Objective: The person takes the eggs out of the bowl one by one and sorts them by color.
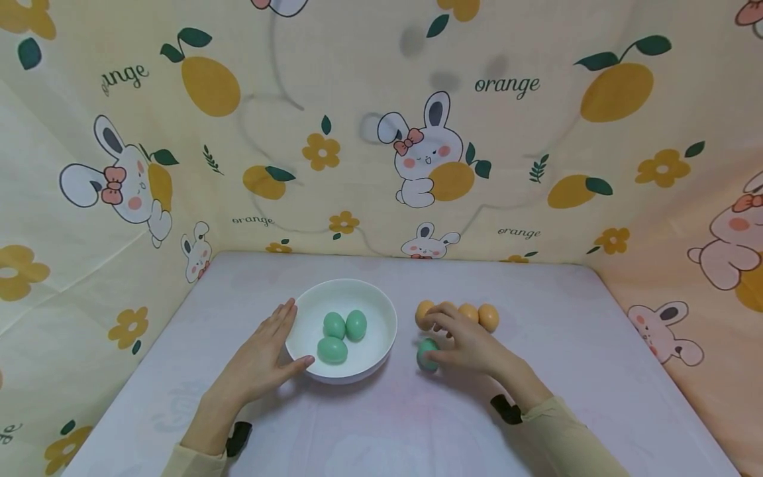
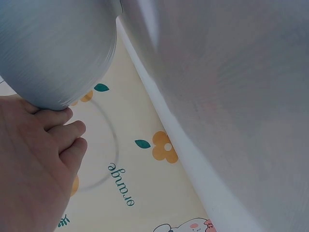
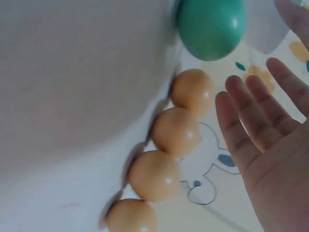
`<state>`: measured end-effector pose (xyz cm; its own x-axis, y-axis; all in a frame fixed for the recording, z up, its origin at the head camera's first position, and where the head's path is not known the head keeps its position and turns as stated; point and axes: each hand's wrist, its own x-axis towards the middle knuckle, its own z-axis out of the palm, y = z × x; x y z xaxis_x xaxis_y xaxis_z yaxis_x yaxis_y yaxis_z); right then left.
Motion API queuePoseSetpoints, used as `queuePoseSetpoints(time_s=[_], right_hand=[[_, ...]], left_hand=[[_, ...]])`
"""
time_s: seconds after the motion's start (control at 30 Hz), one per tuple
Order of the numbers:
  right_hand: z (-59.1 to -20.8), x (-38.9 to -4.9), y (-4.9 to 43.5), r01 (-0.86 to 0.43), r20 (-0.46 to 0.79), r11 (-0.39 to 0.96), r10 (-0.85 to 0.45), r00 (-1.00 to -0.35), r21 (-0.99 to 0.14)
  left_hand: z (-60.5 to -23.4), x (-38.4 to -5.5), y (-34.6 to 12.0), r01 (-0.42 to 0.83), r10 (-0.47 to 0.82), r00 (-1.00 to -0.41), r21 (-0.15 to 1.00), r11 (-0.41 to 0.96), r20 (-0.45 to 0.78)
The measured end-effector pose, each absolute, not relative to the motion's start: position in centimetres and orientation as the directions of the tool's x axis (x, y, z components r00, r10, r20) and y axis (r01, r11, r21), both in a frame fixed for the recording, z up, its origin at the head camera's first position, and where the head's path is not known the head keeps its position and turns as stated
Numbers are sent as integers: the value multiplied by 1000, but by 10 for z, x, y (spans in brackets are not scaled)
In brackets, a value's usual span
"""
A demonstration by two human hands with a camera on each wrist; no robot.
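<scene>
A white bowl [image 1: 384, 318] holds three green eggs [image 1: 332, 350]. My left hand [image 1: 260, 363] rests against the bowl's left side with fingers extended, its thumb over the near rim. In the left wrist view, the fingertips [image 2: 73, 129] lie at the bowl's outer wall [image 2: 60, 48]. To the right of the bowl, another green egg [image 1: 426, 363] lies on the table. My right hand [image 1: 473, 343] hovers over it, fingers spread and thumb overlapping it in the head view. The right wrist view shows that green egg [image 3: 212, 26] apart from the loosely extended fingers [image 3: 236, 123].
Behind the right hand, several orange-brown eggs [image 1: 488, 318] stand in a row, partly hidden by the fingers. A white cloth covers the table [image 1: 381, 430]. Patterned fabric [image 1: 357, 132] with rabbits and oranges encloses the back and sides.
</scene>
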<state>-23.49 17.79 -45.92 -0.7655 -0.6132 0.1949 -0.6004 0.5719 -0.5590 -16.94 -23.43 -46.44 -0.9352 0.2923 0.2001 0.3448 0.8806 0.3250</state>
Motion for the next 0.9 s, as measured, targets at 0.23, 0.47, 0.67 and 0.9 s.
queuePoseSetpoints(time_s=[0.23, 0.47, 0.67, 0.9], right_hand=[[-448, -238, 161, -665, 300, 526, -617, -727, -531], [-439, -242, 137, -749, 411, 458, -637, -652, -479], [-432, -244, 115, -787, 446, 399, -661, -603, -471], [-427, -244, 91, -776, 375, 410, -704, -603, -479]], left_hand=[[-464, -169, -234, 341, 288, -937, 329, 881, 200], [-465, -170, -234, 340, 286, -936, 326, 882, 203], [-464, -170, -234, 346, 291, -934, 326, 880, 206], [-464, -169, -234, 353, 296, -931, 328, 876, 212]])
